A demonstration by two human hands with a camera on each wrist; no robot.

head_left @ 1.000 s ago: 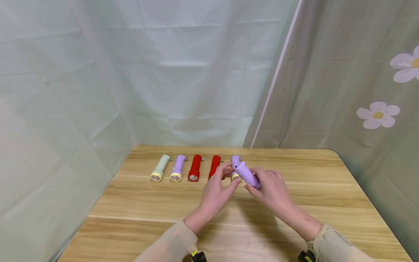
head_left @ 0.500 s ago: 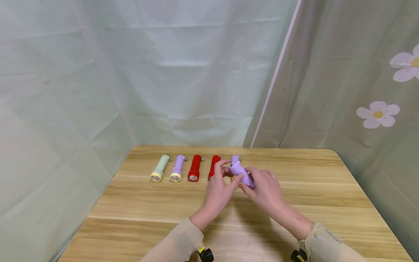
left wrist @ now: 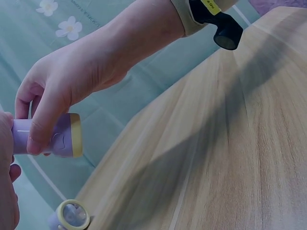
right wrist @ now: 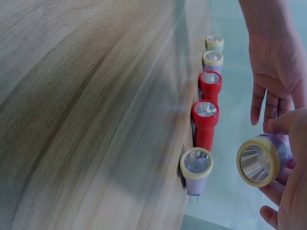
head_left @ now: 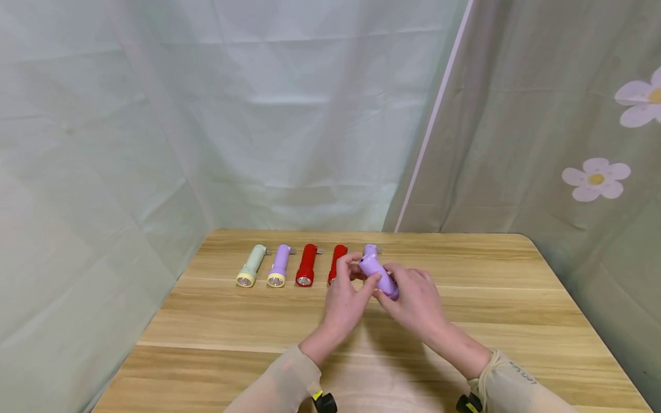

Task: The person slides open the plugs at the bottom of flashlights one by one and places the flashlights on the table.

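Both hands hold a purple flashlight [head_left: 373, 265] with a pale yellow head ring above the table. My right hand [head_left: 417, 298] grips it near the head, thumb on one side and fingers on the other. At the tail, my left hand [head_left: 343, 301] has its thumb on the body, with the index finger curled close to the end. The left wrist view shows the right hand [left wrist: 72, 79] behind the yellow ring, and part of the left hand [left wrist: 5, 182] at the edge. In the right wrist view, the flashlight's lens [right wrist: 255, 163] looks unlit.
A row on the wooden table [head_left: 232, 355] has a pale green flashlight [head_left: 252, 265], a purple one [head_left: 279, 265], two red ones, including the left red flashlight [head_left: 307, 265], and another purple flashlight [head_left: 370, 249], partly hidden. Metal prongs stick out beside their tails. Curtains hang behind.
The held flashlight and my right hand have moved slightly left and toward me. The left thumb has come onto the flashlight's body. The row on the table is unchanged.
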